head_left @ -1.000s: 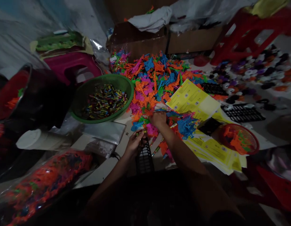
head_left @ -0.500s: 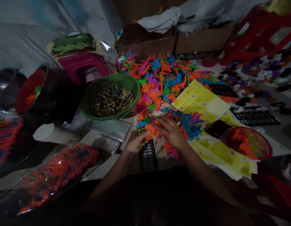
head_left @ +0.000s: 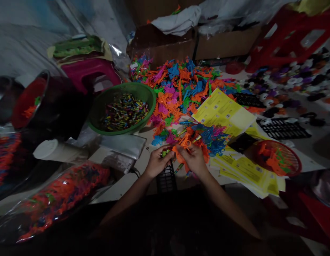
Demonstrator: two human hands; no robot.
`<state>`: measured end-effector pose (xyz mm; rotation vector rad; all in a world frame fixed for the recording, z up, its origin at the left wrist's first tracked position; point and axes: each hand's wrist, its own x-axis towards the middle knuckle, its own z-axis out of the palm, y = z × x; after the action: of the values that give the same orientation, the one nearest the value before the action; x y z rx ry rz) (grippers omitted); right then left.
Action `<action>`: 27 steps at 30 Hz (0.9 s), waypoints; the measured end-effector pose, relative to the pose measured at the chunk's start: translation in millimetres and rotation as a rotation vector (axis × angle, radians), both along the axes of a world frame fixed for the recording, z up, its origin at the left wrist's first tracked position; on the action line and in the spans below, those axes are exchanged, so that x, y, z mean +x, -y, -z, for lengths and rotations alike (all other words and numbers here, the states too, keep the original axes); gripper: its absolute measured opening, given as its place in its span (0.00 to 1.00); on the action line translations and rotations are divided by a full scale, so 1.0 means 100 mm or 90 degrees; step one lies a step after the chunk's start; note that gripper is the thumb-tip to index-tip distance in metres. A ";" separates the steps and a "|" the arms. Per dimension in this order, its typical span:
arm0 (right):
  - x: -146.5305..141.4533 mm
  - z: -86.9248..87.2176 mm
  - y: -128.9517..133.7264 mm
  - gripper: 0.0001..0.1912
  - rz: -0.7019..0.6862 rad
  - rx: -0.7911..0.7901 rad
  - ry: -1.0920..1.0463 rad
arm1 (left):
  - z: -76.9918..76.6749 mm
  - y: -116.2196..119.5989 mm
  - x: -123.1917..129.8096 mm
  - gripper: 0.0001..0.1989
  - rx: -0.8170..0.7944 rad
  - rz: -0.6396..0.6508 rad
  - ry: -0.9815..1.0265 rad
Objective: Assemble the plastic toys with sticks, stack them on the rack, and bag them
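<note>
At far left, a clear bag of coloured plastic pieces (head_left: 66, 199) lies beside the surface (head_left: 119, 188). Next, the green basin (head_left: 151, 97) contains small printed tubes (head_left: 124, 112). The left hand (head_left: 156, 163) is curled around green-yellow tubes (head_left: 165, 153), thumb inward; the exact count cannot be told. Immediately right, between the two hands, is the orange plastic piece (head_left: 178, 157), above the black grid tray (head_left: 166, 179). The right hand (head_left: 194, 160) grasps this piece between thumb and fingers. Half a second ago this hand was spread over the orange items; its grip is now closed and next to the left hand. This appears to bring piece and tubes together for handling; whether they are joined cannot be told. Further right are yellow printed sheets (head_left: 223, 112), then a red basket (head_left: 299, 164) of orange and green pieces.
</note>
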<state>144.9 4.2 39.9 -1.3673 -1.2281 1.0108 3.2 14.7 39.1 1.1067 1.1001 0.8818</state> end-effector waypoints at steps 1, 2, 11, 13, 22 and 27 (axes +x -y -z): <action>0.00 0.00 0.01 0.13 0.000 0.001 0.009 | 0.01 0.01 0.01 0.17 0.009 0.000 -0.006; -0.01 0.01 0.01 0.13 0.006 0.004 0.019 | 0.02 0.02 0.02 0.15 0.020 0.001 -0.014; -0.09 0.10 -0.01 0.14 0.102 -0.041 0.034 | 0.22 0.08 0.15 0.17 0.212 0.046 -0.220; 0.08 0.08 -0.08 0.16 0.072 -0.089 0.107 | 0.24 0.04 0.12 0.20 0.223 0.086 -0.238; 0.92 -0.22 -0.95 0.20 0.251 -0.144 0.796 | 0.62 -0.22 -0.21 0.17 -0.008 -0.031 -0.151; 0.56 0.03 -1.68 0.16 -0.096 -0.187 0.731 | 0.78 -0.19 -0.22 0.14 0.183 0.014 -0.334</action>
<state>201.4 172.7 37.1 -2.2387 -2.0697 0.4480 -19.1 34.1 -39.0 1.6470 1.4095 0.7649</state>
